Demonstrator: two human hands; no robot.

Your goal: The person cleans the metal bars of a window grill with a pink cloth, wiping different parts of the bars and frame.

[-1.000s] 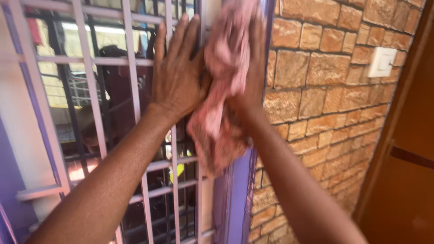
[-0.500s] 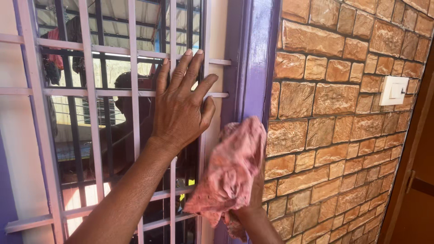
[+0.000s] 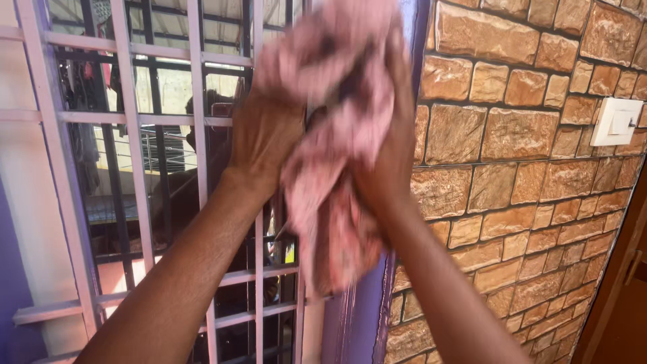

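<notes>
My right hand (image 3: 391, 168) presses a crumpled pink cloth (image 3: 337, 148) against the purple window frame (image 3: 364, 317), high up at the window's right edge. The cloth hangs down below the hand and covers part of it. My left hand (image 3: 266, 138) rests flat on the white metal window grille (image 3: 135, 168) just left of the cloth, its fingers partly hidden behind the cloth.
A tan stone-brick wall (image 3: 512, 155) fills the right side, with a white light switch (image 3: 617, 121) on it. A brown wooden door (image 3: 620, 303) stands at the far right. Dark reflective glass lies behind the grille bars.
My right hand has swept the pink cloth up from low on the purple frame to near its top. My left hand stays on the grille.
</notes>
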